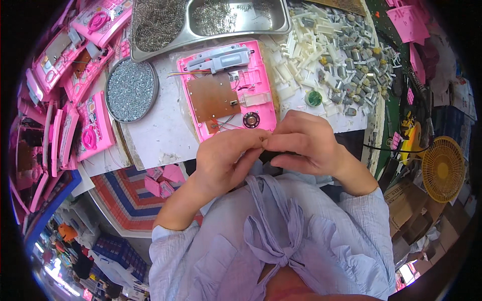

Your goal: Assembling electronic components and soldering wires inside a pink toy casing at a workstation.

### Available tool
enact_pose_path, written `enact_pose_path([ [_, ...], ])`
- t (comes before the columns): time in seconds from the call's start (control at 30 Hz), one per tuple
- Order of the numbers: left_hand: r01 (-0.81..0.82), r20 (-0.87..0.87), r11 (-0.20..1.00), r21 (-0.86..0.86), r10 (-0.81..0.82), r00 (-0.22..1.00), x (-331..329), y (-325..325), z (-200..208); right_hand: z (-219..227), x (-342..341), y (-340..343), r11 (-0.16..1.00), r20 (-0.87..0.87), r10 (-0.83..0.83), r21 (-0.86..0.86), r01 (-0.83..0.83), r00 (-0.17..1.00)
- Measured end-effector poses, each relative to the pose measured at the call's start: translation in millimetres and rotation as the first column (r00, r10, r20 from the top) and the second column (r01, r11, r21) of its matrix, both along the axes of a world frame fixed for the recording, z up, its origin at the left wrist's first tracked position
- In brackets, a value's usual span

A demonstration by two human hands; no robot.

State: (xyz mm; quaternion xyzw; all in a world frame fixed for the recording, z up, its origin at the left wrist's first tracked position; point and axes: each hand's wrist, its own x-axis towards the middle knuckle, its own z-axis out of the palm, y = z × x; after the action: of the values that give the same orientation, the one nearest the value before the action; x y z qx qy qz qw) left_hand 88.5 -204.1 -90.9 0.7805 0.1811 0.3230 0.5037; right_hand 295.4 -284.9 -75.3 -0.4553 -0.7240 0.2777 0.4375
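My left hand [226, 158] and my right hand [304, 143] meet fingertip to fingertip over the near edge of the table. Both are closed in a pinch, and whatever sits between the fingers is too small to name. Just beyond them lies a pink plastic housing [266, 75], its inside facing up. Fixed in it are a brown circuit board [213, 98], a round black speaker [251, 119] and a grey plastic part [221, 61]. Thin coloured wires run out at the housing's left side. My hands overlap its near edge in view.
A round dish of small silvery screws [131, 89] stands left of the housing. Behind is a metal tray [241, 22] with small metal springs. White plastic parts and small motors [356, 75] pile up at right, beside a green roll [313, 98]. Pink housings [95, 128] stack at left; a yellow fan [443, 168] stands right.
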Motion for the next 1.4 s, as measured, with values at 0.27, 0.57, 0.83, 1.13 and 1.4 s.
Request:
enact_pose_path([
  [0.27, -0.064, 0.014, 0.983, -0.175, 0.067, 0.998, -2.3, -8.9, -5.9, -1.6, -6.3, -2.7, 0.996, -0.061, -0.086, -0.037, 0.084, 0.994],
  [0.57, -0.08, -0.079, 0.996, 0.03, 0.082, 0.993, -2.5, -0.4, 1.6, -2.2, 2.2, 1.1, 0.999, 0.099, -0.033, 0.034, 0.03, 0.995],
  [0.83, -0.214, -0.143, 0.976, 0.044, 0.218, 0.966, 1.1, 22.7, -4.2, -11.4, 8.9, 1.5, 0.985, 0.118, -0.163, 0.085, 0.153, 0.98],
  [1.13, -0.059, -0.309, 0.766, 0.64, 0.327, 0.893, 45.1, 44.0, -9.5, -6.5, 41.1, 13.2, 0.922, 0.162, -0.379, 0.147, 0.357, 0.911],
  [1.4, 0.053, -0.373, 0.874, 0.484, 0.151, 0.915, -2.6, 28.4, -7.8, -19.6, 26.4, 57.7, 0.958, 0.327, -0.281, 0.031, 0.287, 0.902],
])
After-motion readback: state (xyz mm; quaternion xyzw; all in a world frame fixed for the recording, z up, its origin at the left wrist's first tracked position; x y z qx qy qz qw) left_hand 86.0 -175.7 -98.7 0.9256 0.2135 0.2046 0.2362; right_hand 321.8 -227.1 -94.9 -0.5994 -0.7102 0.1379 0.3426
